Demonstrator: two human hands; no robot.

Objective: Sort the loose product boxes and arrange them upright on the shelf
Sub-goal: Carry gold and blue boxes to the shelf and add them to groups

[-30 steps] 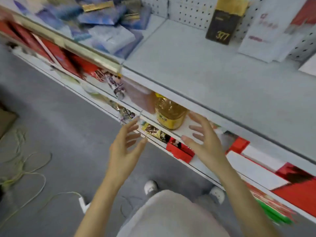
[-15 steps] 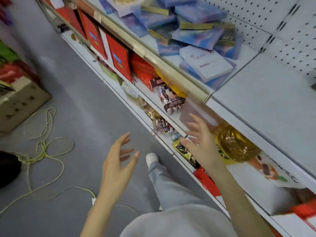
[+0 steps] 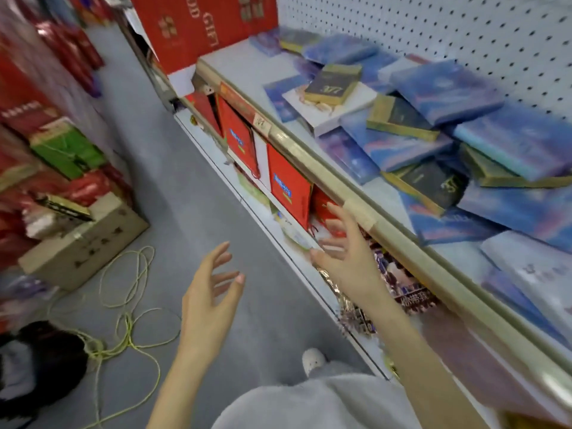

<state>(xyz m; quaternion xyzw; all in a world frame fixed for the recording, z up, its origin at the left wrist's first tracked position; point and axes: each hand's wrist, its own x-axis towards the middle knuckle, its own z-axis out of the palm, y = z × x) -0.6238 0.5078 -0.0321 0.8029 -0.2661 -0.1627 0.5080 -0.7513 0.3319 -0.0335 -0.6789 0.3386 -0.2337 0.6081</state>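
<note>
The loose product boxes lie in a jumbled heap on the white metal shelf (image 3: 247, 66), filling the right and upper right of the frame. Flat blue-and-purple boxes (image 3: 448, 88) overlap at all angles. Dark gold-edged boxes marked 377 (image 3: 332, 88) lie tilted across them, and a flat white box (image 3: 337, 111) sits under one. None stands upright. The heap runs back to the white pegboard wall (image 3: 464, 26) and stops short of the beige front rail (image 3: 309, 156), leaving a narrow bare strip along that edge. More bare shelf shows at the upper centre, beside a large red gift carton (image 3: 198, 26).

The right hand (image 3: 343, 252) hangs just below the rail at centre frame. Its fingers (image 3: 339, 215) are spread and hold nothing, close to the upright red boxes (image 3: 289, 187) on the lower shelf. The left hand (image 3: 210, 292) floats over the grey floor (image 3: 185, 181) at lower centre, its fingers (image 3: 221, 252) loosely spread and also empty.

The aisle between the shelf and the left-hand stacks is open. A brown cardboard carton (image 3: 83, 239) and loops of yellow-green cord (image 3: 130, 329) lie at its lower left.
</note>
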